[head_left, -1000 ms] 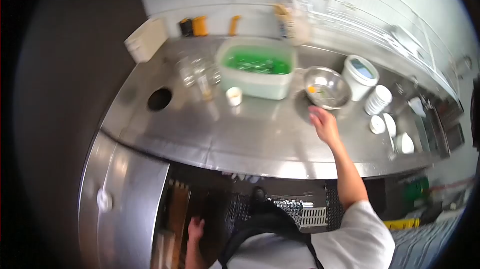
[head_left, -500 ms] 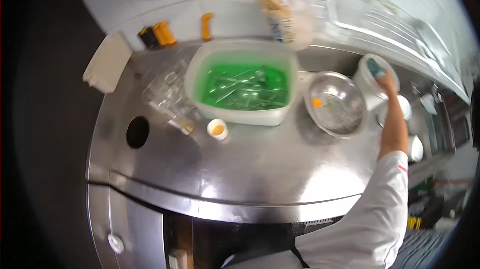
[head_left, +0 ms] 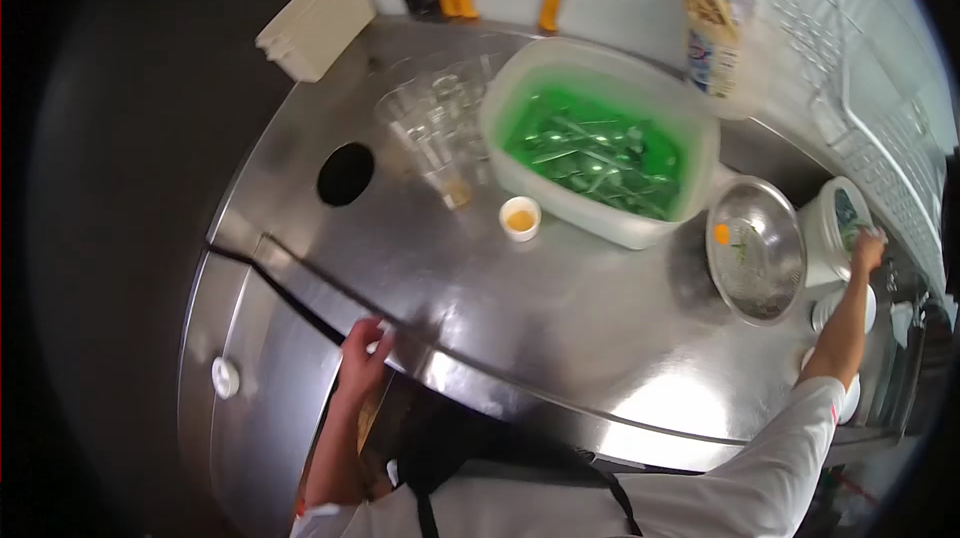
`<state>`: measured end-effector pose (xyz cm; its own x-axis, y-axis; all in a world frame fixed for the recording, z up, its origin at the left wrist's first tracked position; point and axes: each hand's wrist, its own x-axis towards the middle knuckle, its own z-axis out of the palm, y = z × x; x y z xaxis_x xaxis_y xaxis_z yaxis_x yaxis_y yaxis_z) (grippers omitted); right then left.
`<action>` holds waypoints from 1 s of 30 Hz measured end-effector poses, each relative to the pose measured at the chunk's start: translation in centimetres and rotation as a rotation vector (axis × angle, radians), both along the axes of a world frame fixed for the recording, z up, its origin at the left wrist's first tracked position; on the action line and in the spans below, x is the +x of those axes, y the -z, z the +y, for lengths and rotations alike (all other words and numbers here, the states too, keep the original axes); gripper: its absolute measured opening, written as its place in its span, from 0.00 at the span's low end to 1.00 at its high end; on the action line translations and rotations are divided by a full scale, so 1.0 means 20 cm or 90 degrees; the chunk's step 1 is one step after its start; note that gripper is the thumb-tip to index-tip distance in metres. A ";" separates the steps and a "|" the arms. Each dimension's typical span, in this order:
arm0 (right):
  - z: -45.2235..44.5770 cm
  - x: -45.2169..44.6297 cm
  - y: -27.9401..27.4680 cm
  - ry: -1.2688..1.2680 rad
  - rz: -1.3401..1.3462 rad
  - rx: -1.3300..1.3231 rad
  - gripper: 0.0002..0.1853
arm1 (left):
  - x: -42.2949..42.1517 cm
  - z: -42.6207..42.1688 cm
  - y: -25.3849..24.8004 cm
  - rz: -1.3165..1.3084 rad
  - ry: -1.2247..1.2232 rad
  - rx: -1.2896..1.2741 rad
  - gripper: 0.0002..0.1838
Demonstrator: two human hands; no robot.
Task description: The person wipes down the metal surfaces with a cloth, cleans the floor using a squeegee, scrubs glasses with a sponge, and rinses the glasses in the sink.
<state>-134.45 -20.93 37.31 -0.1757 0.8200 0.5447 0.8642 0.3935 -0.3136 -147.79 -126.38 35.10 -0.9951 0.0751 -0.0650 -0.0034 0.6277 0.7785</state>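
At the far right, my right hand [head_left: 868, 250] is at the mouth of a white bucket [head_left: 822, 238], its fingers closed around something pale that I cannot make out. Dark blue-green material [head_left: 846, 206] shows inside the bucket. My left hand [head_left: 366, 346] is at the counter's front edge with curled fingers; a small whitish spot shows between them, too small to name. Left of the bucket stands a metal colander [head_left: 757, 273] with an orange piece and green bits in it. A white tub [head_left: 600, 223] of green liquid holds several pieces of cutlery.
A small white cup [head_left: 519, 221] with orange contents stands before the tub. Several clear glasses [head_left: 435, 118] sit to its left, near a round hole [head_left: 346, 175] in the steel counter. A pale bin [head_left: 318, 26], a jug [head_left: 745, 58] and a wire rack [head_left: 850, 68] line the back.
My left hand has come into view at the counter edge. The right hand stays at the bucket, now at its right rim. The view has shifted, so the counter things appear further right.
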 end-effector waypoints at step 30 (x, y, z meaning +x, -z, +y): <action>-4.37 -1.11 0.00 -0.907 0.334 -0.421 0.34 | -0.95 0.22 0.02 -0.491 -0.120 0.964 0.26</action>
<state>-156.67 -108.37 37.32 -0.8619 0.2709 0.4287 -0.2979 0.4137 -0.8603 -166.79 -121.98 34.72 -0.7712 0.4123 -0.4851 -0.6181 -0.6672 0.4156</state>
